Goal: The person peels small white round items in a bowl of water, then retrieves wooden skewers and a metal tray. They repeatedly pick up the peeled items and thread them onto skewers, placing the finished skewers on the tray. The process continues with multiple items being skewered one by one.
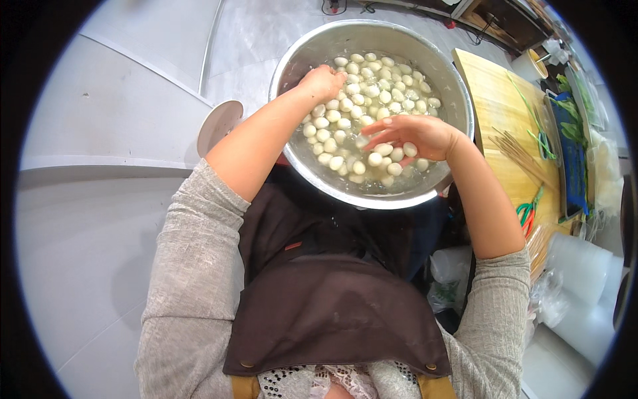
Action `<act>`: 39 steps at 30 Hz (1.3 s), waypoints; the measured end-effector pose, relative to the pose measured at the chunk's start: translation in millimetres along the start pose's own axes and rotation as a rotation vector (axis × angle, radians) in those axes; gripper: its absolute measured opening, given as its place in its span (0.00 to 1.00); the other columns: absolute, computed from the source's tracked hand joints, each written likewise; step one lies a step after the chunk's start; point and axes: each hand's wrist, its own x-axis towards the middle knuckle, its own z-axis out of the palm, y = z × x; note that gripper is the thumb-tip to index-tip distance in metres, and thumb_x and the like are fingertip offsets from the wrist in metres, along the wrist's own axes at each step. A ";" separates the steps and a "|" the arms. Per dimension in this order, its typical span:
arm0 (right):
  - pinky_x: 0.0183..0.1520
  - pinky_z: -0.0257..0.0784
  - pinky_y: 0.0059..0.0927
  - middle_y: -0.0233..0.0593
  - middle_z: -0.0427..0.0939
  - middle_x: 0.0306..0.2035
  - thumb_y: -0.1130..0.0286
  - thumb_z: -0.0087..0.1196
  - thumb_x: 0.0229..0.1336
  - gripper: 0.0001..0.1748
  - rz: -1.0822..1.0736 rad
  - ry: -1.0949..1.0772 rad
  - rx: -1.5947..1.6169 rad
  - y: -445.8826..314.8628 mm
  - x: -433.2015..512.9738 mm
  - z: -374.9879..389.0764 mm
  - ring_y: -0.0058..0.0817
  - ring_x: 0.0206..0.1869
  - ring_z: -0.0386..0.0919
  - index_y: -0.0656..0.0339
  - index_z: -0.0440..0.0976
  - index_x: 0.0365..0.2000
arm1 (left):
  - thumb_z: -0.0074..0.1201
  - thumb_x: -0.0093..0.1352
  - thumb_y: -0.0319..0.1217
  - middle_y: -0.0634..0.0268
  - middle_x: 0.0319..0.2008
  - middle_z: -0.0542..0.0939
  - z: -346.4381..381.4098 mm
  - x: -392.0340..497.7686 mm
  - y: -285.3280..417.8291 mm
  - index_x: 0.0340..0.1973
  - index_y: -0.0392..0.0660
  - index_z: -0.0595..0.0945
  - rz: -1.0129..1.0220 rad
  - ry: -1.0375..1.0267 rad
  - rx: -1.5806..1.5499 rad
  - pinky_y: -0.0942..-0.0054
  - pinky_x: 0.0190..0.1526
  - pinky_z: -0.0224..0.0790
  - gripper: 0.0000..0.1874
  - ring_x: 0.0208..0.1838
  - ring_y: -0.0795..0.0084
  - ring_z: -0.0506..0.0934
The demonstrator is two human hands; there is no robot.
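Observation:
A large round metal basin (458, 99) holds water and many small peeled eggs (371, 91), quail eggs by their size. My left hand (324, 84) is at the basin's upper left, its fingers curled down among the eggs; whether it grips one is hidden. On the right side of the basin, my right hand (416, 137) is spread palm inward just over the water. Several eggs lie against or below its fingers, and one egg (409, 149) rests by the palm.
Right of the basin lies a wooden board (491, 95) with wooden skewers (521, 152), green stems and scissors (529, 212). Beyond are a blue tray (573, 164) with leafy greens and a tub (531, 65). Plastic bags (551, 299) lie lower right. A round pale lid-like object (217, 127) is at left.

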 end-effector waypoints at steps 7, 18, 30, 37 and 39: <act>0.59 0.73 0.33 0.40 0.82 0.55 0.57 0.58 0.65 0.26 -0.291 0.747 -0.394 2.6 -39.3 -46.3 0.30 0.56 0.78 0.58 0.77 0.59 | 0.46 0.73 0.36 0.48 0.47 0.83 7.9 5.7 -5.4 0.47 0.39 0.82 -0.039 -0.006 -0.138 0.54 0.49 0.77 0.16 0.47 0.51 0.83; 0.64 0.71 0.40 0.55 0.78 0.57 0.57 0.60 0.61 0.29 -0.407 1.012 -0.852 34.6 -22.3 -57.6 0.48 0.59 0.78 0.62 0.75 0.58 | 0.52 0.71 0.40 0.49 0.71 0.65 49.7 -47.9 12.7 0.68 0.47 0.71 0.427 0.122 0.692 0.47 0.74 0.54 0.30 0.74 0.45 0.62; 0.61 0.73 0.38 0.54 0.80 0.57 0.58 0.60 0.61 0.31 -0.425 0.968 -0.686 36.1 -35.2 -48.2 0.43 0.57 0.81 0.67 0.74 0.59 | 0.52 0.76 0.36 0.63 0.46 0.83 10.3 -8.4 25.0 0.53 0.42 0.81 -0.277 -0.417 -1.058 0.71 0.43 0.78 0.14 0.40 0.71 0.81; 0.59 0.75 0.34 0.49 0.81 0.55 0.59 0.60 0.64 0.29 -0.411 0.891 -0.544 44.3 -48.0 -32.1 0.35 0.56 0.81 0.66 0.73 0.60 | 0.49 0.78 0.35 0.59 0.44 0.83 35.0 -0.5 17.7 0.48 0.42 0.80 -0.289 -0.281 -0.746 0.73 0.34 0.80 0.11 0.40 0.70 0.84; 0.58 0.75 0.33 0.48 0.81 0.55 0.60 0.60 0.65 0.28 -0.411 0.905 -0.563 46.8 -52.3 -26.0 0.33 0.55 0.81 0.65 0.73 0.60 | 0.49 0.77 0.41 0.53 0.56 0.80 30.8 -9.5 24.5 0.57 0.42 0.78 0.082 -0.181 -0.056 0.61 0.50 0.78 0.19 0.54 0.59 0.81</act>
